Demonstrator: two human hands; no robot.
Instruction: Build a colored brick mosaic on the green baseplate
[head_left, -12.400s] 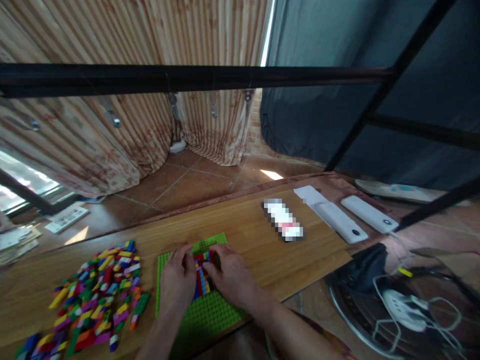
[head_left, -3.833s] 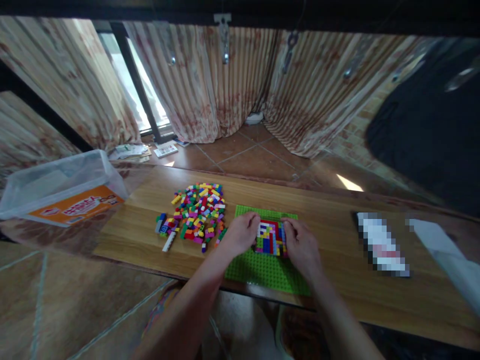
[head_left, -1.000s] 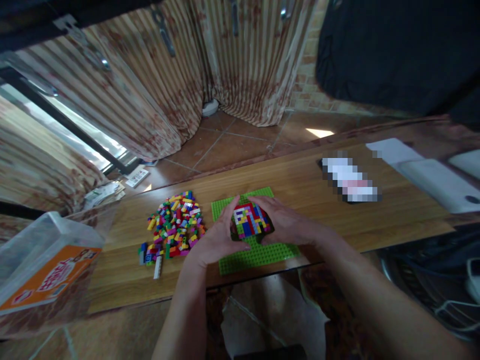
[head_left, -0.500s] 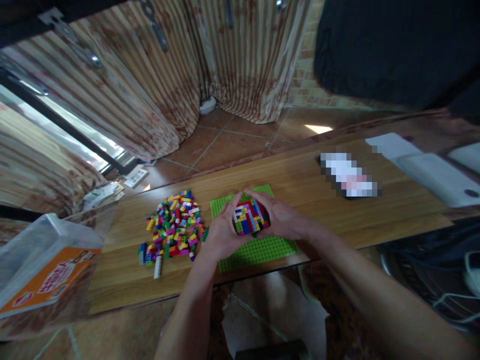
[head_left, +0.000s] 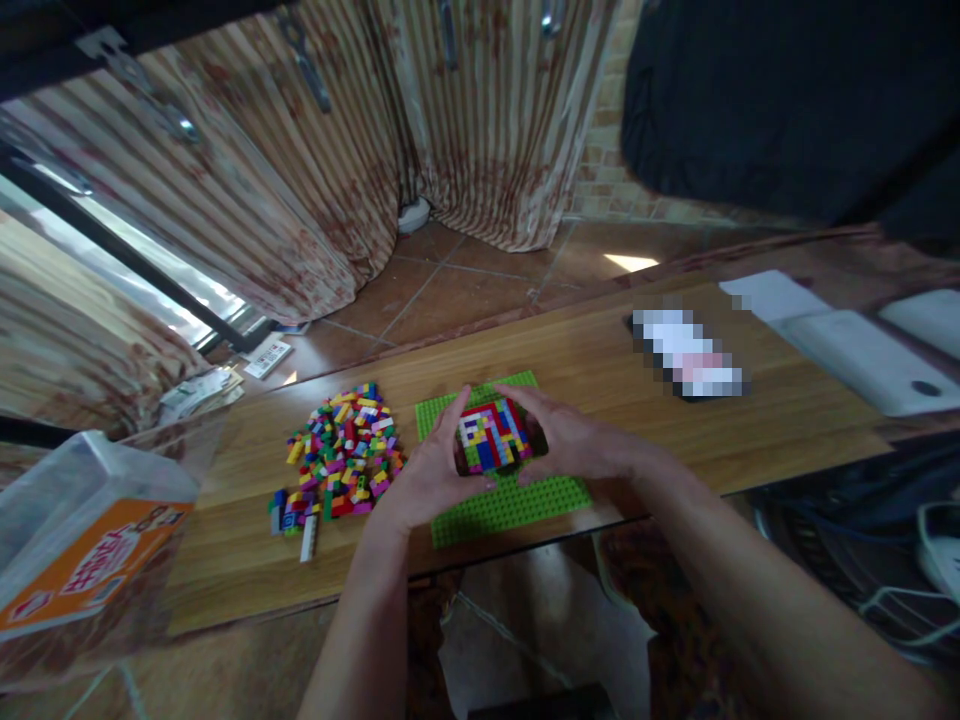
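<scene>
In your head view, the brick block [head_left: 493, 436] sits on the green board [head_left: 517, 505], which lies on the counter [head_left: 244, 560] close to its near edge. Your left hand [head_left: 427, 470] and right hand [head_left: 574, 440] curve around the block from either side, fingers and thumbs spread apart; whether any fingertip touches it is hard to say. As far as it shows, many mixed-colour bricks are already joined into one patch, while the board's near part is bare studs and a pile of loose bricks [head_left: 352, 445] lies unjoined to your left (a long white brick [head_left: 308, 538] rests just nearer you). Your hands cover the block's sides and some of the board, shadow blurs its edges, the phone [head_left: 686, 350] has its screen pixelated, and the plastic box [head_left: 135, 475] is cut off at the left.
</scene>
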